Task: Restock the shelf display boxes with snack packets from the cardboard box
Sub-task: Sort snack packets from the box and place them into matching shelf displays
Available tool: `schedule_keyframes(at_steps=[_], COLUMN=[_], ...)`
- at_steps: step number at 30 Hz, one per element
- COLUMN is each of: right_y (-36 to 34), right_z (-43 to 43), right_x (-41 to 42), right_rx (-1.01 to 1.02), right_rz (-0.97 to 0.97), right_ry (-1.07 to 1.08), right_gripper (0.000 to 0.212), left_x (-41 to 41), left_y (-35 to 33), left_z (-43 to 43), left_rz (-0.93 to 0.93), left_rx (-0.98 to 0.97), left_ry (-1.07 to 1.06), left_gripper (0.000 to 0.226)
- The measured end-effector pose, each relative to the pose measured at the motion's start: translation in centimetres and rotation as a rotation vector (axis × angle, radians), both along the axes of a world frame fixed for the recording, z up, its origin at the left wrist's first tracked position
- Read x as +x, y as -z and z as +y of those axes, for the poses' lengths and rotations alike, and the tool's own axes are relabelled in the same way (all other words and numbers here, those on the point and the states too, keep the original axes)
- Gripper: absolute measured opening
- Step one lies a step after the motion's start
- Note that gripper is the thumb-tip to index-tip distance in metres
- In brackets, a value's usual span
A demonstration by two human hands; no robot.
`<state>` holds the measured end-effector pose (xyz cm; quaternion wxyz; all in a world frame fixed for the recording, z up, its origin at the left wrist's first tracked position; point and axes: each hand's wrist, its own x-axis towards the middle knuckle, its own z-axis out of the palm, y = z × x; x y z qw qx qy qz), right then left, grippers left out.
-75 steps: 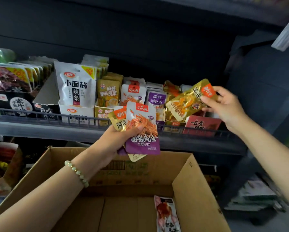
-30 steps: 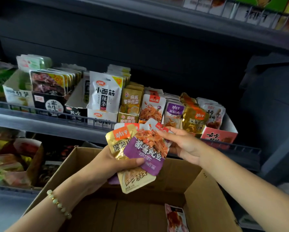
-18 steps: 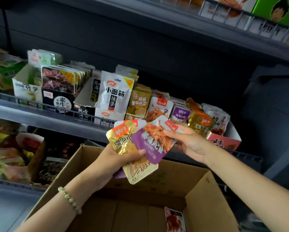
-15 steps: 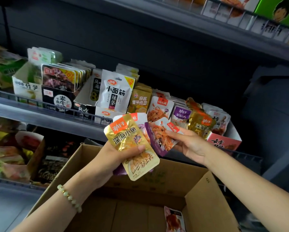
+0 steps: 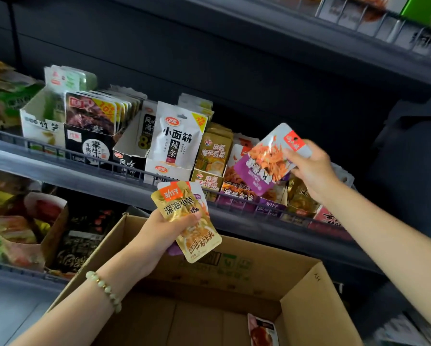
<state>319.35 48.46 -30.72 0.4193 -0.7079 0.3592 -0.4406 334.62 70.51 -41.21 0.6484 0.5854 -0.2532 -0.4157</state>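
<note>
The gold packet once held by the right hand (image 5: 311,168) was left standing in a shelf display box (image 5: 301,196). The purple squid packet (image 5: 266,161) was pulled from the front of the bunch in the left hand (image 5: 159,236) and raised to the shelf by the right hand. A gold fish packet (image 5: 187,221) was thereby exposed foremost.

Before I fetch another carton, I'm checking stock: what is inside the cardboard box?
One packet lies on the box floor by its right wall. The left arm hides its left side; the near end is out of frame.
</note>
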Motion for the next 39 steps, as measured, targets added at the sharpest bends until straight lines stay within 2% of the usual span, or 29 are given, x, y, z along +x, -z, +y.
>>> schedule_keyframes(at_steps=[3, 8, 15, 18, 21, 23, 25, 27, 29, 31, 33, 35, 39], right_y=[-0.7, 0.1, 0.8, 2.2, 2.7, 2.9, 3.1, 3.5, 4.1, 4.9, 5.5, 5.8, 5.0], right_z=[-1.5, -2.7, -4.1, -4.4, -3.8, -2.5, 0.0, 3.3, 6.2, 7.9, 8.5, 8.8, 8.4], right_x=[2.2, 4.3, 4.1, 4.6, 4.9, 4.8, 4.8, 4.6, 4.3, 3.8, 3.5, 3.1, 1.5], right_rx=[-0.131, -0.251, -0.518, -0.623, -0.752, -0.826, -0.79, -0.61, -0.406, -0.315, -0.289, -0.241, -0.139], right_rz=[0.022, 0.167, 0.543, 0.686, 0.652, 0.551, 0.415, 0.375, 0.438, 0.547, 0.64, 0.666, 0.526], right_ry=[0.039, -0.033, -0.139, -0.076, 0.052, 0.102, 0.043, -0.163, -0.399, -0.542, -0.596, -0.603, -0.486], right_gripper=[0.013, 0.014, 0.016, 0.032, 0.037, 0.034, 0.024, 0.014, 0.014, 0.024, 0.036, 0.039, 0.033], left_x=[-0.1, -0.2, -0.3, -0.4, -0.5, -0.6, -0.6, -0.8, -0.9, -1.2, -1.6, -1.9, -2.7], left_y=[0.0, 0.0, 0.6, 0.7, 0.7, 0.7, 0.7, 0.7, 0.6, 0.6, 0.7, 0.7, 0.2], left_z=[-0.2, -0.2, -0.2, -0.3, -0.2, -0.1, 0.1, 0.0, 0.0, 0.0, 0.0, 0.2, 0.6], left_rz=[0.003, -0.013, -0.043, -0.051, -0.037, -0.039, -0.065, -0.079, -0.105, -0.146, -0.175, -0.192, -0.194], left_rx=[0.001, -0.005, 0.005, 0.005, 0.012, 0.006, -0.004, -0.02, -0.035, -0.053, -0.071, -0.085, -0.088], left_ry=[0.013, 0.023, 0.071, 0.084, 0.084, 0.094, 0.107, 0.107, 0.126, 0.164, 0.186, 0.189, 0.221], left_gripper=[0.018, 0.014, 0.019, 0.021, 0.023, 0.022, 0.022, 0.024, 0.027, 0.031, 0.033, 0.034, 0.04])
